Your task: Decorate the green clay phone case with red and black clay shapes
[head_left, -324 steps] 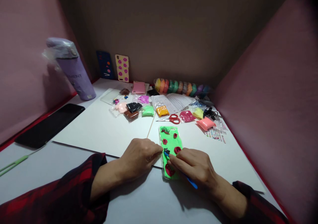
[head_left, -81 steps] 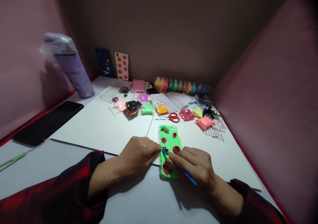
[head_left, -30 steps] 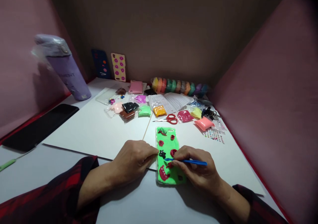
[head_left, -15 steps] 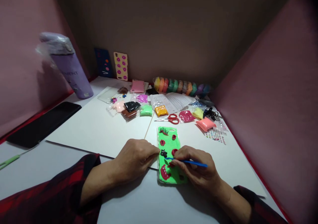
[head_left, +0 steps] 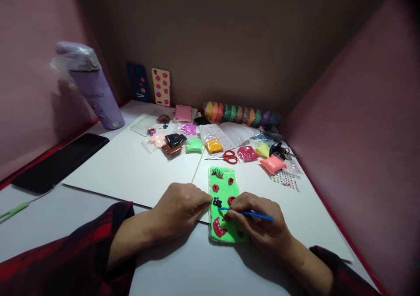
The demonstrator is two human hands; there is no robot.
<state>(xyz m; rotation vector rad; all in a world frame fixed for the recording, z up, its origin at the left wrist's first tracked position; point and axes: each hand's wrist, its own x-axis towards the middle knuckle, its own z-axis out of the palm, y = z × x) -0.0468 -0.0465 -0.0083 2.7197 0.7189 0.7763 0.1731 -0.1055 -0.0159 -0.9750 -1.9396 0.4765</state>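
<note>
A phone case (head_left: 230, 232) covered in bright green clay lies in front of me, decorated with red and black clay shapes. My right hand (head_left: 260, 217) pinches a slim blue modelling tool (head_left: 257, 216), its tip at the green surface just below a black clay figure (head_left: 217, 202). The heel of that hand covers part of the case's right side. At the left edge of the case, my left hand (head_left: 182, 208) is closed, thumb and forefinger pressed together beside the black figure. Whether those fingers grip the case rim or something small, I cannot make out.
Red-handled scissors (head_left: 229, 157) lie beyond the case. Several clay packets, such as a black one (head_left: 175, 139), spread across the white board (head_left: 131, 169). A purple bottle (head_left: 98, 94) and a dark phone (head_left: 62, 162) are at left. Two decorated cases, one yellow (head_left: 161, 87), lean on the back wall.
The view has shifted very slightly, so everything appears a little to the right. Both hands and the blue tool stay almost in the same place on the case.
</note>
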